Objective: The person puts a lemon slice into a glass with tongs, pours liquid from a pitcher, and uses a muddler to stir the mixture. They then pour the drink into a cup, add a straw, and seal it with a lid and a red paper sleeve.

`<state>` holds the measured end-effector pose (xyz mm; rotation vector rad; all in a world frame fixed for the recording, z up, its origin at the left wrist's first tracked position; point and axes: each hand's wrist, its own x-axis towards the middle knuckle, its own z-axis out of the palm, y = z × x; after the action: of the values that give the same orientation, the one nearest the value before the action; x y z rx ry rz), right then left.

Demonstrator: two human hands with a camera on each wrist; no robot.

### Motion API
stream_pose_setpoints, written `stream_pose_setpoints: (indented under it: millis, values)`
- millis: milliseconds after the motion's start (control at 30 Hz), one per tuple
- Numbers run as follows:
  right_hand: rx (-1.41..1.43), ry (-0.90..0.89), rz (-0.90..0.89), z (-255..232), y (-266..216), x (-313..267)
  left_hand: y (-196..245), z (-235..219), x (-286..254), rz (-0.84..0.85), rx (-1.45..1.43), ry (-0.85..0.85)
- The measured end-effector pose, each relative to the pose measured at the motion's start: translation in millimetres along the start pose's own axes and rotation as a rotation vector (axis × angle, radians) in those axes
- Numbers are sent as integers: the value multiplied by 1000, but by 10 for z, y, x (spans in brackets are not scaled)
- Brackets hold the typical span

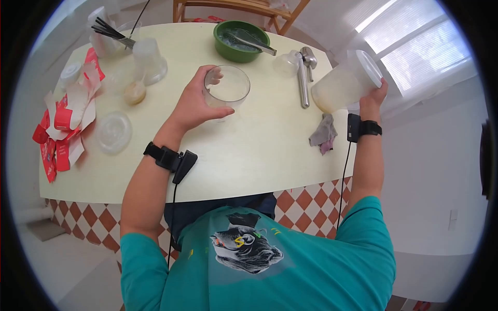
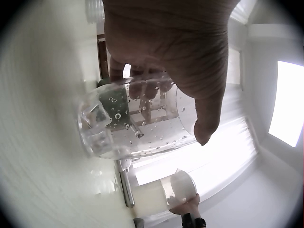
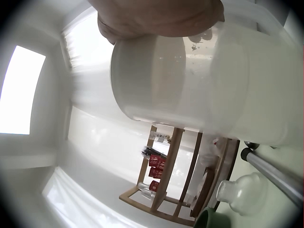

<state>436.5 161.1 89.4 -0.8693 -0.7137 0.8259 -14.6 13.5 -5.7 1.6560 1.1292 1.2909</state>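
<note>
My left hand (image 1: 193,106) holds a clear drinking glass (image 1: 227,89) over the middle of the table, its thumb near the rim and its fingers around the far side. Droplets cover the glass wall in the left wrist view, and clear chunky shapes show at its base. My right hand (image 1: 373,98) grips a large translucent plastic jug (image 1: 342,80) near its white top, at the table's right edge. Pale cloudy liquid lies toward the jug's lower end, and the jug leans. A grey cloth (image 1: 323,131) lies just below the jug.
A green bowl (image 1: 228,51) with metal tongs (image 1: 254,45) stands at the back. Near the jug are a metal bar tool (image 1: 303,85), a jigger (image 1: 308,57) and a small clear bottle (image 1: 287,63). Red-and-white packaging (image 1: 65,119), a round plastic lid (image 1: 114,132) and a plastic container (image 1: 149,59) occupy the left.
</note>
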Motion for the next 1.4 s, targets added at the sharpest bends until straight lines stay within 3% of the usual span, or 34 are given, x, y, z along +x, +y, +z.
stream_pose_setpoints:
  millis: [433, 700, 867, 1167, 1400]
  values:
    - [-41, -144, 8, -82, -157, -377, 42, 97, 102, -10, -57, -15]
    - [-64, -252, -29, 74, -167, -757, 193, 558, 405, 32, -17, -152]
    - [-32, -449, -47, -43, -25, -669, 231, 772, 566, 79, 12, -170]
    - [-303, -670, -60, 55, -102, -849, 348, 781, 527, 44, 30, -243]
    - [-395, -656, -93, 285, -142, -1182, 485, 659, 458, -13, 139, -334]
